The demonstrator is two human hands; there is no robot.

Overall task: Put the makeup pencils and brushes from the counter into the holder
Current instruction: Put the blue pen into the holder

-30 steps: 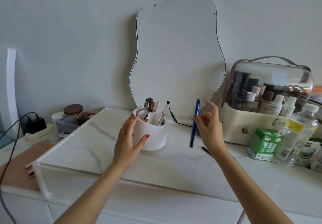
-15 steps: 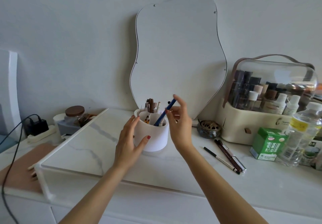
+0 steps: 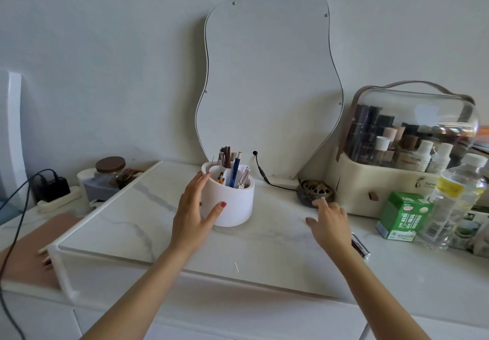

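A white round holder stands on the marble counter below the mirror. Several pencils and brushes stick out of it, among them a blue pencil leaning in a front compartment. My left hand curls around the holder's left side, fingers and thumb touching its wall. My right hand hovers low over the counter to the right, fingers spread, holding nothing. It covers most of the pencils lying there; only a dark pencil's silver end shows past the wrist.
A wavy mirror leans on the wall, its black cable trailing right. A brass burner, a cosmetics case, a green carton and a water bottle crowd the right. A jar and charger sit left.
My right hand let go of the blue pencil, which now stands in the holder, and swung right and down over the pencils on the counter. My left hand stayed on the holder.
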